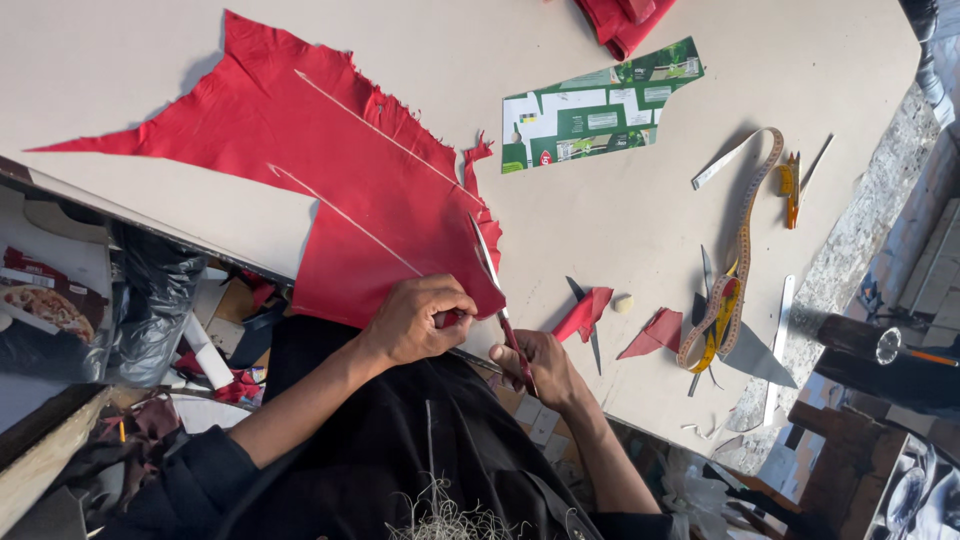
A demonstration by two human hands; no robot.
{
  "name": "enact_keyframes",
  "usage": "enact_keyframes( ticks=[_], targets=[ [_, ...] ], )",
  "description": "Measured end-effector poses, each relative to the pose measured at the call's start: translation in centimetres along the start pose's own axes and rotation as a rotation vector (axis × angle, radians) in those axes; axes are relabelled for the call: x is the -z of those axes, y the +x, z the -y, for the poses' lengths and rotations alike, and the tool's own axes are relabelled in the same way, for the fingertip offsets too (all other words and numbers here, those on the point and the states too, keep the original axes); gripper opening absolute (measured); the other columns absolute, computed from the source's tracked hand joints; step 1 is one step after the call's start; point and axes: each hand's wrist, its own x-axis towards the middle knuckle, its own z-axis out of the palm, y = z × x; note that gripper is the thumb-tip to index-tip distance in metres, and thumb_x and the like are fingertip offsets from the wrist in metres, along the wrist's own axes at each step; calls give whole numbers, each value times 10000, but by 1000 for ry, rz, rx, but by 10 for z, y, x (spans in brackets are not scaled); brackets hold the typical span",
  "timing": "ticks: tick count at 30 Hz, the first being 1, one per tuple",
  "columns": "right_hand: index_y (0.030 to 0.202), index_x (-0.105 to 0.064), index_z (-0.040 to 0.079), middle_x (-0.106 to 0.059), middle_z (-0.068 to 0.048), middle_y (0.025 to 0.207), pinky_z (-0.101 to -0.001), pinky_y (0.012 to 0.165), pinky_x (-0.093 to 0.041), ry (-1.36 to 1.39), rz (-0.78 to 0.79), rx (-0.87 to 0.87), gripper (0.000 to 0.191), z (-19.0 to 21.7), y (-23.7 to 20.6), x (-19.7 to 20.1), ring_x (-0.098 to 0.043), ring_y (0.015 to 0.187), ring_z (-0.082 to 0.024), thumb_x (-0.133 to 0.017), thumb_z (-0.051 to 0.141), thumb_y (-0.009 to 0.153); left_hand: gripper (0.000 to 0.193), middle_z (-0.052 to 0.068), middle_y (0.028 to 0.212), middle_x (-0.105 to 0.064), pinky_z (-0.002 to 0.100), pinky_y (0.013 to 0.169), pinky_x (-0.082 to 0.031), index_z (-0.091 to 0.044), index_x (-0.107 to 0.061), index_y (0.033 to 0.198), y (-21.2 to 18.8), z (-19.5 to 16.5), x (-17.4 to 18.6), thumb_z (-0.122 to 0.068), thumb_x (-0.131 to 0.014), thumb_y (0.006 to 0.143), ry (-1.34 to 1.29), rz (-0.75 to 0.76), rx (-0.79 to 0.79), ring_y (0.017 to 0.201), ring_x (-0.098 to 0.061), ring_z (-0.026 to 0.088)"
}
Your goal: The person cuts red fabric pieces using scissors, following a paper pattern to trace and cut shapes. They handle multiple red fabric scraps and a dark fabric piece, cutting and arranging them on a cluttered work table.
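Looking down from a head-worn camera, a person trims a large sheet of red leather [340,190] spread on a pale, smooth worktable [130,60]. Their left hand [420,320] is curled shut, fingers pressed together and pinching the near edge of the sheet where it hangs over the table's edge. Their right hand [535,368] is closed around the red handle of a slim cutting knife [495,290], whose thin metal blade lies across the sheet's near corner. Two long, straight pale lines already cross the red surface, though whether they are cuts or score marks cannot be told; most of the sheet looks whole, so the work seems only partly done. Its far edges are ragged and irregular, with a soft matte grain. Just beside the right hand lie small red offcuts [585,312], triangular and crisp-edged. Farther right rest a coiled yellow measuring tape [735,290], flat metal strips and a grey triangular piece. A green printed cardboard template [600,108] lies well apart, near the table's far side.
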Motion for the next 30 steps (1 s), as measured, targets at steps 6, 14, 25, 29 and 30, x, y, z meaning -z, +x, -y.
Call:
enact_keyframes(
  ticks=[6,14,25,29,30],
  targets=[
    [721,-684,47,-619,-36,524,-280,426,-487,109,-61,-22,622,8,-8,-27,-616,455,-122,-665,657,840,109,46,873,-718,282,565,-570,-42,-741,919,5,2,16,-86,-753,820,-78,105,101,685,-700,150],
    [733,-620,52,-633,-44,559,-261,447,-452,375,-129,-81,610,12,-12,-78,-597,464,-114,-631,642,886,96,37,829,-715,256,578,-572,-26,-746,905,14,7,45,-95,-745,839,-150,199,154,641,-678,105],
    [796,-618,45,-633,-35,612,-258,482,-456,615,-263,-69,587,56,8,-122,-597,508,-113,-592,617,927,58,23,779,-701,268,527,-489,-36,-754,833,28,9,74,-65,-742,785,-280,286,266,597,-617,99],
    [877,-646,22,-630,-50,641,-252,484,-443,766,-304,-25,536,71,21,-125,-557,519,-110,-598,541,1002,92,36,829,-687,276,613,-524,-30,-711,849,28,9,79,-48,-716,758,-223,306,81,700,-657,113],
    [931,-643,36,-637,-44,674,-262,503,-468,871,-261,-10,456,74,23,-129,-586,552,-116,-612,486,998,80,37,805,-670,286,616,-518,-28,-690,847,25,10,79,-49,-703,771,-239,302,109,693,-649,120]
  ],
)
